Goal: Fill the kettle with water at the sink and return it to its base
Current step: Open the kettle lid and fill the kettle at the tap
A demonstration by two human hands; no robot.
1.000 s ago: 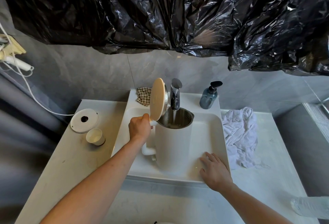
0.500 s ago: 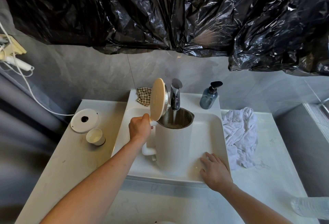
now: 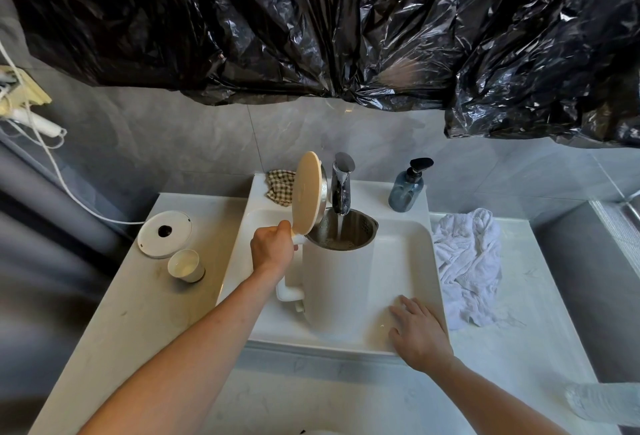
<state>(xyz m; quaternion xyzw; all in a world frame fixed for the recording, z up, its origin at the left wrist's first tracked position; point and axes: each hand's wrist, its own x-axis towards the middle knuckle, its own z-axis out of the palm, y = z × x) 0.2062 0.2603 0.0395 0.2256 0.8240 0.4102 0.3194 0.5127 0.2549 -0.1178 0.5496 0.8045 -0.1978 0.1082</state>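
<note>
While the right hand (image 3: pixel 417 332) rests flat and relaxed on the sink (image 3: pixel 412 254) rim, the left hand (image 3: pixel 272 249) grips the handle of the kettle (image 3: pixel 334 282) standing in the basin; keep it upright under the faucet (image 3: pixel 341 185), watching the level.

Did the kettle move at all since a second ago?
No. The kettle stands in the same spot in the sink, its open mouth right under the tap as before, with the left hand on its handle.

cup (image 3: pixel 186 265), soap bottle (image 3: pixel 407 189), white towel (image 3: pixel 467 265) on counter (image 3: pixel 114 324).
</note>
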